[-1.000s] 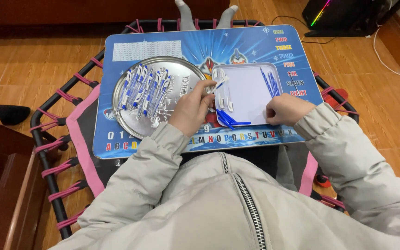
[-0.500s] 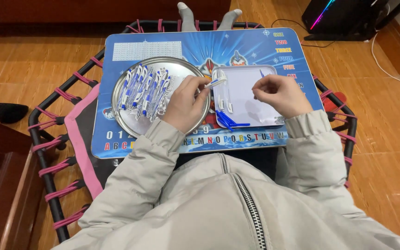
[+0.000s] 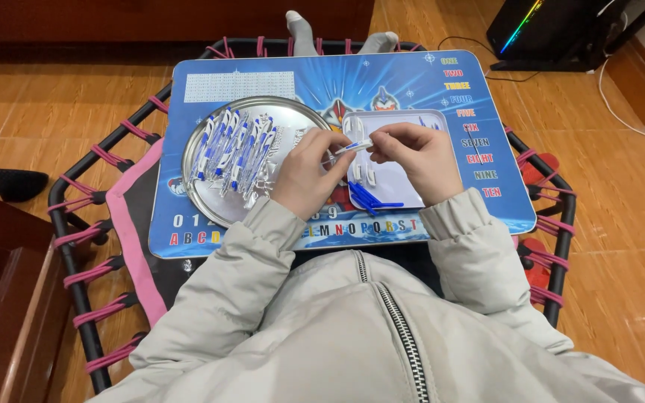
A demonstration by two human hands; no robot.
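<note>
The left hand (image 3: pixel 309 175) and the right hand (image 3: pixel 416 158) meet over the near left edge of a shallow white rectangular tray (image 3: pixel 412 195), and both are curled, fingers pinched together. Between them they hold one pen (image 3: pixel 354 147), white with a blue part, lying nearly level: the left fingertips grip its left end, the right thumb and forefinger its right end. Whether the pen is in one piece or two cannot be told.

Left of the hands sits a round metal tray (image 3: pixel 218 205) carrying a row of blue-and-white pens (image 3: pixel 234 149) laid side by side. The left wrist lies over this tray's right rim. In the white tray, just under the hands, lie loose blue pen parts (image 3: pixel 371 200) and a few white pieces (image 3: pixel 363 174); more blue parts show at its far right corner.

Both trays rest on a blue lap desk (image 3: pixel 412 82) printed with letters and numbers, which spans a black frame with pink straps (image 3: pixel 106 160). The two trays nearly touch, so the hands work in a narrow gap. Bare desk lies beyond the trays and to the right of the white one. The grey jacket sleeves (image 3: pixel 457 246) cover the desk's near edge.
</note>
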